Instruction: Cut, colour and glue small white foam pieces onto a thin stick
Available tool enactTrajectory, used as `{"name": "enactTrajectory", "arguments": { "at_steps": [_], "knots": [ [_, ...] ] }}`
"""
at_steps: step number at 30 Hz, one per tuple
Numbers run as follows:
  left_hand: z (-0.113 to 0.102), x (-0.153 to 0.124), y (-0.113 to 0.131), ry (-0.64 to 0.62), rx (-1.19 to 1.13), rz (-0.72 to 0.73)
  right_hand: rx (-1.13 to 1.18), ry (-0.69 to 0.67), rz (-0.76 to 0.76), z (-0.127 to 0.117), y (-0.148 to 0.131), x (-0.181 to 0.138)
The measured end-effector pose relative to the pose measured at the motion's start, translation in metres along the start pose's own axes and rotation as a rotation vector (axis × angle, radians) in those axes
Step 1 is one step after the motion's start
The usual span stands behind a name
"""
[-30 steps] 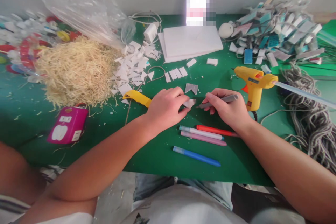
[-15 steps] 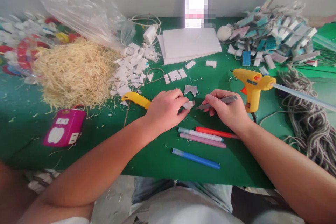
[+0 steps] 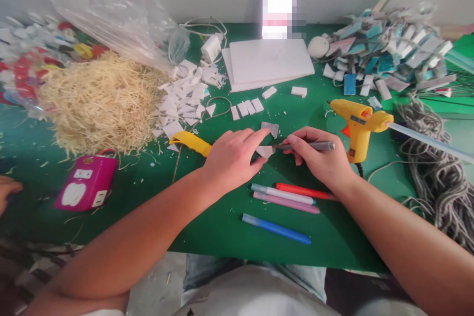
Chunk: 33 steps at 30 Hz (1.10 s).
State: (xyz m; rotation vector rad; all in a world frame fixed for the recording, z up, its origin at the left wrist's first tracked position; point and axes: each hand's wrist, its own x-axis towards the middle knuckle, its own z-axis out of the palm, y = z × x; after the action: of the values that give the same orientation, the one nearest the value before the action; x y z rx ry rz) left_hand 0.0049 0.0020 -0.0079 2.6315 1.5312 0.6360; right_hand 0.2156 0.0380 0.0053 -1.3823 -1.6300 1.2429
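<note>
My left hand [image 3: 235, 158] is closed on a small white foam-like piece [image 3: 264, 151], pinching it between thumb and fingers. Its index finger reaches to the edge of a grey notched piece [image 3: 272, 130] lying just beyond. In my right hand [image 3: 320, 158] is a grey marker pen [image 3: 324, 146], gripped in a writing hold. The pen's tip meets the right end of the white piece, or is very close to it. Below my hands lie a red marker [image 3: 305, 191], a white one [image 3: 283, 193], a pink one [image 3: 287, 203] and a blue one [image 3: 277, 229].
A yellow glue gun [image 3: 357, 123] stands right, beside grey cord [image 3: 437, 168]. Left are a yellow-handled tool [image 3: 190, 142], white scraps [image 3: 183, 96], straw [image 3: 99, 103] and a magenta power strip [image 3: 87, 182]. White sheets [image 3: 272, 64] lie behind. Another person's hand [image 3: 7, 191] shows at the left edge.
The pen's tip has come left to the white piece. My left index finger has stretched out to the grey piece. Another person's hand has appeared at the left edge.
</note>
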Motion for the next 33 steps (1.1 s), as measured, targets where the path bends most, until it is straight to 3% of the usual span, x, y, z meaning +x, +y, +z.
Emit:
{"name": "enactTrajectory", "arguments": {
  "at_steps": [33],
  "knots": [
    [0.0071,-0.0012,-0.0008,-0.003,-0.002,-0.006,-0.021,0.023,0.020,0.0002,-0.0014,-0.0008]
  ]
}}
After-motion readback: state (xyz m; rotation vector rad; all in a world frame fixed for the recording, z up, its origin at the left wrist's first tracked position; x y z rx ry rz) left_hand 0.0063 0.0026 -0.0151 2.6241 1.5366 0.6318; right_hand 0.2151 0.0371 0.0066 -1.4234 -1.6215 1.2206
